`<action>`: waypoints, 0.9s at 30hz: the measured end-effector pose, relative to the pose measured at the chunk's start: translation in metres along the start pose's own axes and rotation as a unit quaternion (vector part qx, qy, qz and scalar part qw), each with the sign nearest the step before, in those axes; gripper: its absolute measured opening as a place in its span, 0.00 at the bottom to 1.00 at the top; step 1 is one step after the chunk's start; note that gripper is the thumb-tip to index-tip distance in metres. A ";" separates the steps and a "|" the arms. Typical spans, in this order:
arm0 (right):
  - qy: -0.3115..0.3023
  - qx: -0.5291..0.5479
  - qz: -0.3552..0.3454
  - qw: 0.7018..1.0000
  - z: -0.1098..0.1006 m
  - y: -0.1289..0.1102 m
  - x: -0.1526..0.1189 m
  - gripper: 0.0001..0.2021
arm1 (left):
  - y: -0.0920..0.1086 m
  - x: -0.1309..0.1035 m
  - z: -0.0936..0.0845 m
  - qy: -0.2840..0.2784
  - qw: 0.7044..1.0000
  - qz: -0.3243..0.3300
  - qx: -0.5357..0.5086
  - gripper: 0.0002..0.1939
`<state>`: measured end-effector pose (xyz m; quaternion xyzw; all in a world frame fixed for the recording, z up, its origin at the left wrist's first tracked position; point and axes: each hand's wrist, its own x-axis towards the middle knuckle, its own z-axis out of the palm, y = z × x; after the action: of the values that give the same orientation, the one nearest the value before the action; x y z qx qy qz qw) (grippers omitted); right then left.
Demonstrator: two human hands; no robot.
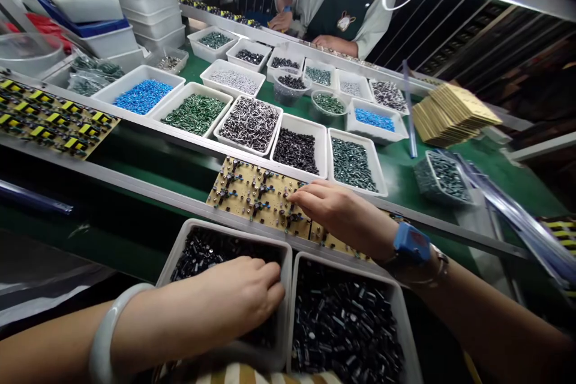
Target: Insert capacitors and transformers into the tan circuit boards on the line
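Observation:
My left hand [234,297], with a pale bangle at the wrist, reaches into a white bin [177,246] of black cylindrical parts. Its fingers are curled, and whatever they hold is hidden. My right hand [330,207], wearing a blue wrist strap [411,242], is over a tan circuit board [243,201] dotted with small components. The right fingertips are pinched together at the board's surface; any part between them is too small to make out. Beside the left bin stands a second white bin [407,324], full of similar black parts [346,324].
Trays of blue [143,96], green [196,114] and black parts [296,151] line the green bench beyond the rail [148,186]. Stacked boards [454,111] lie right, populated boards [54,117] left. Stacked white tubs [150,6] stand back left. A person [342,12] works opposite.

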<state>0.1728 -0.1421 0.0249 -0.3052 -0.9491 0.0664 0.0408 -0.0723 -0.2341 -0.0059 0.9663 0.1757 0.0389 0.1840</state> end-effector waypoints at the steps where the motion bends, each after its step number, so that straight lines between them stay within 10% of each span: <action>1: 0.001 -0.001 0.002 1.000 0.000 0.000 0.000 0.09 | -0.002 0.001 -0.005 0.018 1.000 -0.011 -0.016 0.07; 7: 0.100 0.044 0.048 0.993 -0.005 -0.012 -0.022 0.06 | -0.036 0.003 -0.020 0.206 0.957 -0.095 -0.182 0.07; 10: -0.011 0.084 0.046 0.995 0.003 -0.034 -0.047 0.08 | -0.056 0.003 -0.025 0.269 0.935 -0.118 -0.201 0.13; 14: -0.165 0.084 0.005 0.983 0.031 -0.068 -0.074 0.16 | -0.073 0.011 -0.031 0.286 0.938 -0.113 -0.162 0.17; 27: -0.133 0.084 -0.036 0.987 0.052 -0.080 -0.086 0.06 | -0.099 0.070 -0.042 0.291 0.936 -0.159 -0.115 0.03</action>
<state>0.1907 -0.2618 -0.0181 -0.2549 -0.9475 0.1843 -0.0575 -0.0452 -0.1091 -0.0026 0.8444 0.3676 0.3082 0.2383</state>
